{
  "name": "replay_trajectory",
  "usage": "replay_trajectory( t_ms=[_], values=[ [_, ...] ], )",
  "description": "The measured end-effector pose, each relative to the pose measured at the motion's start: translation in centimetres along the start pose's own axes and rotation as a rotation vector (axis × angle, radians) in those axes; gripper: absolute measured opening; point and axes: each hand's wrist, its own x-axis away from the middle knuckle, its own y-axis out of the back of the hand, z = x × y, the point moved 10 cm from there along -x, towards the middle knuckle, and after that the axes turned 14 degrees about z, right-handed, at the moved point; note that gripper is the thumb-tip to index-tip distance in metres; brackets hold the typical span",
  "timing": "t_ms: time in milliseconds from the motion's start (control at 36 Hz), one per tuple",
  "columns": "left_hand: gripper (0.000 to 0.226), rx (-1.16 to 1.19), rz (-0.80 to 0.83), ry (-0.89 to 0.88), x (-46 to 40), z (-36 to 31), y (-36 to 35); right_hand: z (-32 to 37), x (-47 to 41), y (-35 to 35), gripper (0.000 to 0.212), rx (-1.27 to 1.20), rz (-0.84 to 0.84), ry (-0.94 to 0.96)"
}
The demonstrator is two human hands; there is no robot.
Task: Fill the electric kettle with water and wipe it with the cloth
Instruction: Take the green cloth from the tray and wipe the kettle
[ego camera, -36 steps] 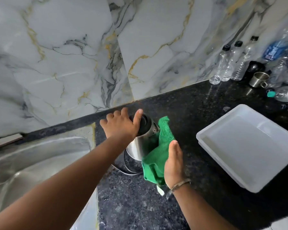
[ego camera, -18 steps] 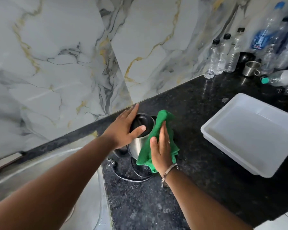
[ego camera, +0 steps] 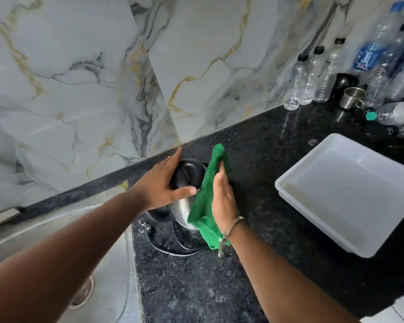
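Note:
The steel electric kettle (ego camera: 181,210) with a black lid (ego camera: 188,174) stands on the black granite counter (ego camera: 254,264) next to the sink. My left hand (ego camera: 162,185) grips the lid from the left, thumb on its front edge. My right hand (ego camera: 223,201) presses the green cloth (ego camera: 207,199) flat against the kettle's right side; the cloth drapes from above the lid down to the counter. The kettle's black cord (ego camera: 173,247) loops in front of its base.
A steel sink (ego camera: 56,231) with a drain lies at the left. A white plastic tray (ego camera: 350,192) sits on the right. Several plastic bottles (ego camera: 313,78) and a steel cup (ego camera: 351,97) crowd the back right corner. A marble wall rises behind.
My right hand has slid the cloth up along the kettle's right side. My left hand has shifted on the lid, its fingers now stretched toward the wall.

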Motion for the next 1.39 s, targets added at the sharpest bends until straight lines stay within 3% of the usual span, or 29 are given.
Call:
replay_trajectory(
  t_ms=[167,250,333,417,472,528,583,694,833,917,1000,1111,1167,1250,1389],
  values=[
    [0.116,0.108,0.009,-0.019,0.2,-0.1,0.1,-6.0,-5.2,2.9,0.05,0.057,0.078,-0.317],
    [0.114,0.151,0.022,-0.005,0.2,-0.1,0.1,-7.5,-5.5,3.5,0.041,0.018,0.058,-0.352],
    [0.109,0.185,0.025,0.012,0.1,0.2,0.1,-5.9,-3.1,4.0,0.033,0.018,-0.108,-0.272],
    [0.099,0.305,-0.003,0.037,0.2,1.0,0.0,-3.2,2.8,3.5,0.043,0.008,-0.301,-0.055],
    [0.1,0.46,-0.011,0.035,0.3,1.6,-0.2,-1.1,6.5,0.7,0.045,0.021,-0.294,0.101],
    [0.104,0.539,-0.005,0.034,0.3,2.0,-0.5,1.4,8.4,-3.7,0.04,0.211,-0.125,0.292],
    [0.105,0.589,0.015,0.032,0.3,2.1,-0.7,2.9,9.0,-8.8,0.042,0.557,0.071,0.443],
    [0.103,0.587,0.047,0.041,0.8,2.2,-1.2,1.4,7.7,-12.3,0.037,1.105,0.02,0.425],
    [0.08,0.441,0.021,0.033,1.2,1.7,-0.9,-1.8,7.8,-12.0,0.03,1.44,0.098,0.387],
    [0.073,0.377,0.0,0.009,1.3,1.2,-0.5,-2.6,9.2,-9.7,0.024,1.377,0.087,0.332],
    [0.078,0.323,-0.009,-0.002,1.4,0.9,-0.3,-1.7,10.8,-6.3,0.024,1.236,0.012,0.404],
    [0.108,0.169,-0.026,0.036,1.2,0.6,0.0,-0.8,10.0,2.4,0.037,0.354,-0.205,0.074],
    [0.123,0.011,-0.08,0.067,1.4,0.4,0.2,-0.7,9.0,5.4,0.042,0.129,-0.274,-0.104],
    [0.141,-0.271,-0.198,0.181,2.1,0.1,0.3,4.4,6.1,7.1,0.043,0.195,-0.184,-0.052],
    [0.151,-0.269,-0.273,0.329,2.9,0.9,0.1,12.6,-0.4,-0.5,0.025,0.694,0.328,0.254]
  ],
)
